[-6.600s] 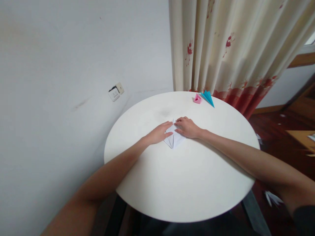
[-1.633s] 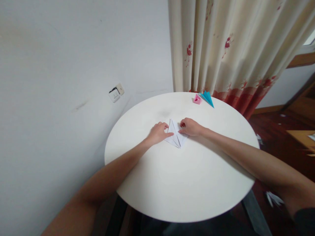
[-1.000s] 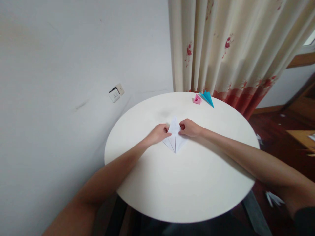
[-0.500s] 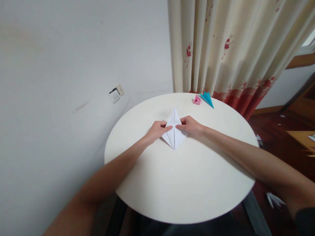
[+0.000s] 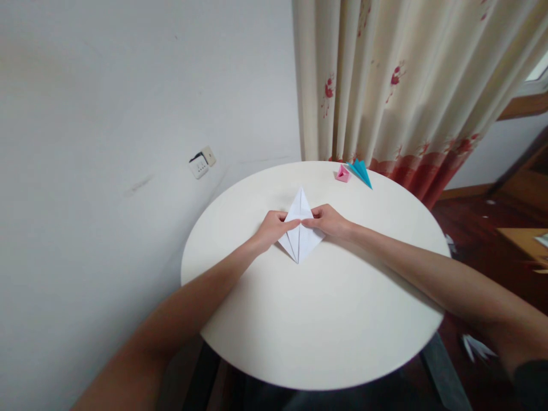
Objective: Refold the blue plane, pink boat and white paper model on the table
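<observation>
A white folded sheet of paper (image 5: 305,242), diamond-shaped with a crease down its middle, is held between my two hands over the round table. My left hand (image 5: 273,228) grips its left side, thumb lying on top and fingers behind the edge. On the opposite side my right hand (image 5: 331,221) pinches the paper the same way. Both thumb tips meet near the centre crease. The fingers behind the paper are partly hidden.
The white round table (image 5: 317,325) stands against the wall and curtain (image 5: 385,85). At its far edge lie a pink folded paper piece (image 5: 343,173) and a blue paper plane (image 5: 362,173). A wall socket (image 5: 199,166) is at the left.
The paper has shifted slightly left and tilted a little. My thumbs have come together at the centre crease; before, there was a small gap between them.
</observation>
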Available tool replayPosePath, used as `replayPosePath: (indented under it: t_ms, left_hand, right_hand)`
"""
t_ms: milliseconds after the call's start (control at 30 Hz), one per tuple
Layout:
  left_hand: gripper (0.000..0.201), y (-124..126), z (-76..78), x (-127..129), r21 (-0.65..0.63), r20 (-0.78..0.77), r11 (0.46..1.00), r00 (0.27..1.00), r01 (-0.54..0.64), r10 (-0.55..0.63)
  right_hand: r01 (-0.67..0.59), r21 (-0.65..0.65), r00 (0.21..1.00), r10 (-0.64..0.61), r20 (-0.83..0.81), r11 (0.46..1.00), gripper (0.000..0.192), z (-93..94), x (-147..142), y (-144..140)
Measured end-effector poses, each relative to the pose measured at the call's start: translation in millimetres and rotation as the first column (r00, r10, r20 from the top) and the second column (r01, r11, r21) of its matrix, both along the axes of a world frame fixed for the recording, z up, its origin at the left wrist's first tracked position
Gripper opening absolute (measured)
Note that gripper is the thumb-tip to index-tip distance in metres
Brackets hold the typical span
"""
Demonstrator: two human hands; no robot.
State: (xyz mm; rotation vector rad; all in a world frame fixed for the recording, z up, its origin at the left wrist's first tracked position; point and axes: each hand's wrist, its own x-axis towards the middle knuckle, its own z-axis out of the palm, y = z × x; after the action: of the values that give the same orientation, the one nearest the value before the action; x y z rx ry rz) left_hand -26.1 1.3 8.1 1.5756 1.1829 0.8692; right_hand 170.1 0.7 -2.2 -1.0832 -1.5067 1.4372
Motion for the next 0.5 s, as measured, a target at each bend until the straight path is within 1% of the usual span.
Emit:
replayPosePath:
  t_ms: [133,233,333,500]
  left_hand:
    - [0.033,0,0.9,1,-0.019,0.040,1.000,0.999,-0.024,0.025]
    - [0.033,0,2.4,0,-0.021,0.074,0.998,0.996,-0.054,0.055]
    - [0.035,2,3.4,-1,-0.023,0.104,0.996,0.991,-0.087,0.089]
    - [0.041,5,3.2,-3,-0.047,0.160,0.993,0.981,-0.107,0.113]
  right_hand:
    - [0.008,0.020,1.000,-0.008,0.022,1.000,0.022,0.5,1,2]
    - [0.019,0.068,0.998,-0.022,0.055,0.997,0.026,4.0,4,2]
    - [0.017,0.123,0.997,-0.027,0.078,0.992,0.027,8.7,9,3]
    - [0.005,0.179,0.993,-0.026,0.112,0.984,0.029,13.9,20,8]
